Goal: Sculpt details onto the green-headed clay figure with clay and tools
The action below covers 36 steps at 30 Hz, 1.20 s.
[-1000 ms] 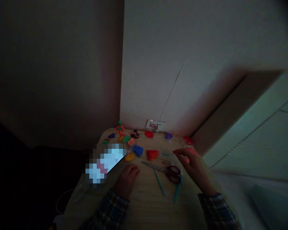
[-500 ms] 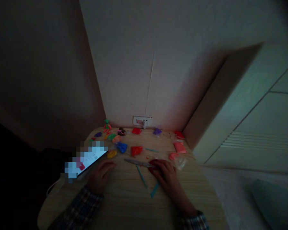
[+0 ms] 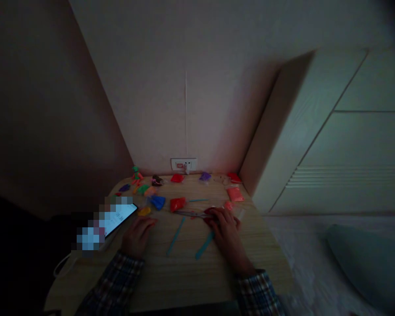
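Dim room, pale wooden desk (image 3: 184, 285) against wall (image 3: 217, 87). Right hand (image 3: 228, 237): fingers closed over the handles of scissors (image 3: 208, 212), mid-desk, blades toward the left edge; probably held there because it's the grip end. Left hand (image 3: 135, 237): fingers loosely curled, can't tell if holding anything, near yellow packet (image 3: 144, 211). Red packet (image 3: 177, 204) sits beside the blades, likely obstructing. Teal strips (image 3: 175, 237) lie toward the near edge; phone (image 3: 121, 218) by the left edge, green-headed figure (image 3: 136, 174) at the far-left corner.
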Each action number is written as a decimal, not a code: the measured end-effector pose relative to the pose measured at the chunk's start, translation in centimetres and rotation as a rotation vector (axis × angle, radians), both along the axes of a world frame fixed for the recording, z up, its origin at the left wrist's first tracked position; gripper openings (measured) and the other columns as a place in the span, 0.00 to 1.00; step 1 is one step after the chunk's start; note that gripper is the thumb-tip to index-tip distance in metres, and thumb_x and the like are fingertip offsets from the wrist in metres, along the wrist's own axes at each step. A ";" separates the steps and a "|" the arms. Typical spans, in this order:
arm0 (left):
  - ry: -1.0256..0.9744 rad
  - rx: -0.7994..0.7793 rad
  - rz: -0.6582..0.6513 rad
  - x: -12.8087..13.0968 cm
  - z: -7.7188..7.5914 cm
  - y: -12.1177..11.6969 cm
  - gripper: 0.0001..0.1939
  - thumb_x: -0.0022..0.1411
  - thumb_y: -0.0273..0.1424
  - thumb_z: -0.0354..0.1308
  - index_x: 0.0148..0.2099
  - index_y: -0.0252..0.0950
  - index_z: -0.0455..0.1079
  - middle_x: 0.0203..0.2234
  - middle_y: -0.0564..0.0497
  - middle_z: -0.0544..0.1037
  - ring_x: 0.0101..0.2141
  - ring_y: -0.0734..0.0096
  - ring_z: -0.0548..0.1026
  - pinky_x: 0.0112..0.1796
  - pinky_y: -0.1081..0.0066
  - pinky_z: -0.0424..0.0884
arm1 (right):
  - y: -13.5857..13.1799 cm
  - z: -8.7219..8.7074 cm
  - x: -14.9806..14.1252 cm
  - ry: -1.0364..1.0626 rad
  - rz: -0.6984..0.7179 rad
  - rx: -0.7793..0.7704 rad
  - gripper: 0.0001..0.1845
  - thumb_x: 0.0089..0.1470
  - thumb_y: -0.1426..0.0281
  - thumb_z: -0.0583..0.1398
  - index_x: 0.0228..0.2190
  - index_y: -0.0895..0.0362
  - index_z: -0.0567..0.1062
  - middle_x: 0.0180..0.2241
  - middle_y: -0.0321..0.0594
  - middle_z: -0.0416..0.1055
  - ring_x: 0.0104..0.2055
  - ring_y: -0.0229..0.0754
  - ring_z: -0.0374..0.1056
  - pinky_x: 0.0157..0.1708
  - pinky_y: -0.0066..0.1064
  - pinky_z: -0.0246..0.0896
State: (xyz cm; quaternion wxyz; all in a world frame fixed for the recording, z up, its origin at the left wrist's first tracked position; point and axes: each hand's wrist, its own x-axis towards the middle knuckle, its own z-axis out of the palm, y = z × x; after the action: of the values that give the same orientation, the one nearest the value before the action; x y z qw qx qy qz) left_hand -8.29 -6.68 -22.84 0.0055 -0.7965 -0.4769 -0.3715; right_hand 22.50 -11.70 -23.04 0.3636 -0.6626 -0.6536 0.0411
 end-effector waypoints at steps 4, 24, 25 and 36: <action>-0.082 -0.012 0.031 0.4 0.3 -0.2 0.14 0.66 0.33 0.50 0.36 0.42 0.77 0.31 0.51 0.78 0.33 0.67 0.79 0.37 0.67 0.78 | -0.2 0.5 -1.0 -0.024 0.002 0.054 0.16 0.61 0.71 0.51 0.48 0.51 0.71 0.51 0.43 0.71 0.55 0.48 0.64 0.53 0.43 0.45; -0.264 -0.028 -0.168 1.2 0.5 0.0 0.12 0.65 0.29 0.52 0.35 0.37 0.78 0.28 0.50 0.83 0.29 0.69 0.81 0.33 0.72 0.78 | 2.2 1.6 -4.7 -0.062 0.139 0.218 0.17 0.59 0.79 0.50 0.44 0.55 0.73 0.44 0.42 0.74 0.49 0.45 0.67 0.51 0.40 0.44; -0.270 -0.040 -0.163 1.2 0.6 0.0 0.12 0.65 0.29 0.52 0.35 0.37 0.77 0.27 0.51 0.83 0.27 0.70 0.80 0.32 0.73 0.78 | 2.3 1.3 -4.3 -0.070 0.095 0.204 0.16 0.60 0.78 0.50 0.44 0.55 0.73 0.44 0.42 0.74 0.49 0.45 0.66 0.50 0.40 0.45; -0.234 0.011 -0.124 1.5 0.7 0.2 0.08 0.63 0.31 0.55 0.37 0.37 0.75 0.31 0.48 0.83 0.31 0.66 0.81 0.35 0.70 0.77 | 3.1 -0.6 -3.8 -0.211 0.001 0.001 0.08 0.58 0.79 0.55 0.34 0.56 0.73 0.36 0.42 0.74 0.43 0.48 0.66 0.45 0.39 0.46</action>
State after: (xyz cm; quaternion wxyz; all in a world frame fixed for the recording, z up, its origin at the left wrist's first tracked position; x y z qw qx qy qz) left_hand -6.76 -6.51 -22.11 -0.0687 -0.7757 -0.4221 -0.4642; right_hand 18.67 -8.63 -23.61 0.2929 -0.6627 -0.6886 -0.0289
